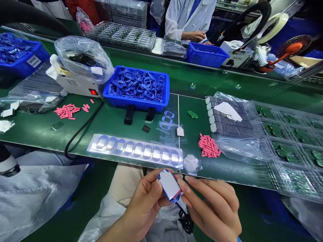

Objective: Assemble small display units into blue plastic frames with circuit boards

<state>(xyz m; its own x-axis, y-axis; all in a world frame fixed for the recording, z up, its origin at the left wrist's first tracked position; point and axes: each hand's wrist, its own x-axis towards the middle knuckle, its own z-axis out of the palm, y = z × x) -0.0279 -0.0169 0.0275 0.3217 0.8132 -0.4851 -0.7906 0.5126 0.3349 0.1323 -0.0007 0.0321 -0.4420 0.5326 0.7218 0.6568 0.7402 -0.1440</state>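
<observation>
Both hands meet low in the middle of the view, just below the table's front edge. My left hand (145,201) and my right hand (213,210) pinch a small silver cell in a blue frame (170,185) between their fingers; a pink strip shows along its lower end. Just beyond it on the green table (37,131) lie a clear strip of oval labels (137,150), a pile of pink strips (209,146) and a small crumpled clear film (191,163).
A blue bin of blue frames (137,87) stands mid-table, a bagged white device with a red switch (80,72) to its left, more pink strips (67,111) nearby. Bagged silver cells (229,117) and trays of green boards (290,141) fill the right. A white-coated person (188,20) works across the belt.
</observation>
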